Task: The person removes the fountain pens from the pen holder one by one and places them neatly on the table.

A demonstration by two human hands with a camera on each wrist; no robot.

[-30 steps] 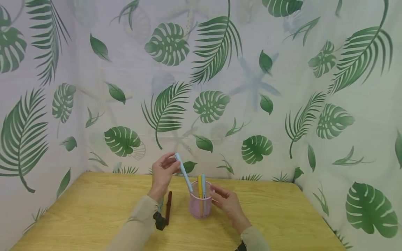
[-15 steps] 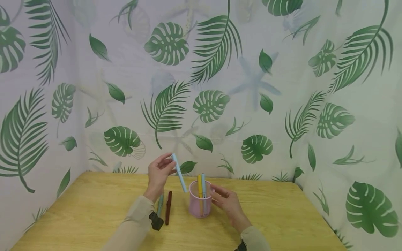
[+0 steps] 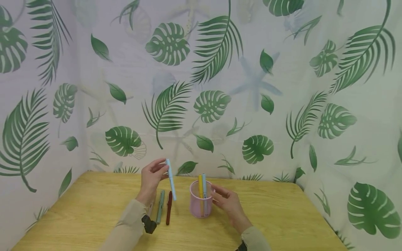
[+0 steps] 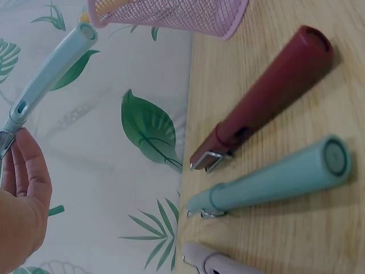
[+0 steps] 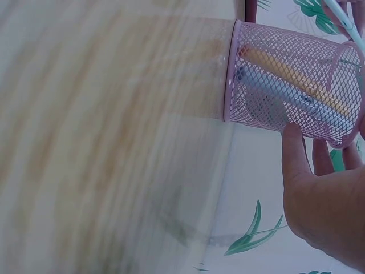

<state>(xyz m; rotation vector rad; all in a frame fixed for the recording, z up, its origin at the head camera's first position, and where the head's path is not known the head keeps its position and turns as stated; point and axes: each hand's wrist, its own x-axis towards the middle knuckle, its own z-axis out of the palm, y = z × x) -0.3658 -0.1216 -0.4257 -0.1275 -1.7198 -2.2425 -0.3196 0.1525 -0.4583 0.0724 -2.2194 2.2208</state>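
Left hand [image 3: 150, 179] pinches light-blue pen [image 3: 171, 181] by capped end, decent hold; likely light, stiff, slick; right hand [image 3: 230, 205] touches holder [image 3: 194, 206]

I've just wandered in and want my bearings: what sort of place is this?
Probably a small enclosed tabletop workspace: a wood-grain table with a leaf-printed backdrop behind it and along both sides, and a pink mesh pen cup standing on top.

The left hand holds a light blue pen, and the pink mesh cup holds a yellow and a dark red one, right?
Not dark red: beside the yellow pen in the pink mesh cup stands a second light blue pen, as the head view shows.
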